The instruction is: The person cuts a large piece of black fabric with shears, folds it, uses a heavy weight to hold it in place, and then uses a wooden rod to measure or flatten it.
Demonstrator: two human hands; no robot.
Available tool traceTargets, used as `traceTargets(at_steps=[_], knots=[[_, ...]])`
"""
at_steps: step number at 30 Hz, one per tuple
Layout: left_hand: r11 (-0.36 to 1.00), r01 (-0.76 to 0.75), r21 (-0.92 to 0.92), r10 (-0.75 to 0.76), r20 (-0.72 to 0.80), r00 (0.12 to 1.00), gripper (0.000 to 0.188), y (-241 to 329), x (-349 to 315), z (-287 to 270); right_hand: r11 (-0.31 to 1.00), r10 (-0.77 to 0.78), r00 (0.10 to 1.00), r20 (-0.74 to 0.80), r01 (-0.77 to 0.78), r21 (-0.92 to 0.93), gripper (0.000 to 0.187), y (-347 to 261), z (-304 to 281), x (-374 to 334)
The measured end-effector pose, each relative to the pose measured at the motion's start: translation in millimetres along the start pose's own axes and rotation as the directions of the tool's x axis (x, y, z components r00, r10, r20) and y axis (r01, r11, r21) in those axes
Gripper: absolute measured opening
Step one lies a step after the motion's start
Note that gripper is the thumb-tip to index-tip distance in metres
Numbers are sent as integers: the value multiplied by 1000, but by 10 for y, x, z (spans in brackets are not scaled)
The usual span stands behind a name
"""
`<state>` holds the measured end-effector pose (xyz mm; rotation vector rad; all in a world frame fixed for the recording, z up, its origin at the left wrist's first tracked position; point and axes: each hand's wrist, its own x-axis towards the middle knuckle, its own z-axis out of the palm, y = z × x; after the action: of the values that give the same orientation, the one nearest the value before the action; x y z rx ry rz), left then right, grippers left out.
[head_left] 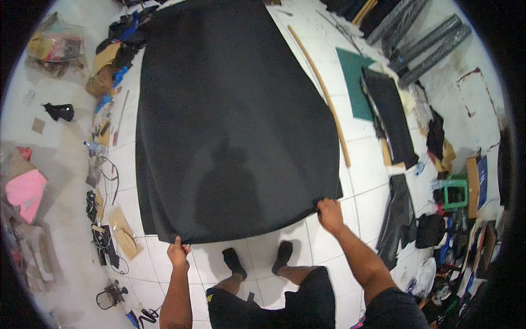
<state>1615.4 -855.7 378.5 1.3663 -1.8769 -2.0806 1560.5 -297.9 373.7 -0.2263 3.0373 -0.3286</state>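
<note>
A large sheet of black material (pixel 235 109) stretches away from me across the white tiled floor. My left hand (pixel 178 254) pinches its near left corner, the thumb lying on top of the edge. At the near right corner, my right hand (pixel 330 215) is closed around the edge, with the fingers curled over it. Between the two hands the near edge sags in a shallow curve and looks lifted off the tiles. A darker layer of the same colour peeks out beneath it at the left side and by my right hand.
A long wooden stick (pixel 320 90) lies along the sheet's right side. Beyond it are a green cutting mat (pixel 353 82) and a black folded piece (pixel 389 118). Wrapped rolls (pixel 433 49) lean at the far right. A green stool (pixel 456 193) stands among clutter; more clutter lines the left wall.
</note>
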Motion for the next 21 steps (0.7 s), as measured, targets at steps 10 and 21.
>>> traceTargets(at_steps=[10,21], knots=[[964,255,-67,-224,302,927,34,-2287,1852,596,971,231,932,-280,-204,124,33,756,2840,463],[918,353,-179,-221,509,832,48,-3226,2890,1004,906,285,875,-392,-112,409,40,1308,3554,719]])
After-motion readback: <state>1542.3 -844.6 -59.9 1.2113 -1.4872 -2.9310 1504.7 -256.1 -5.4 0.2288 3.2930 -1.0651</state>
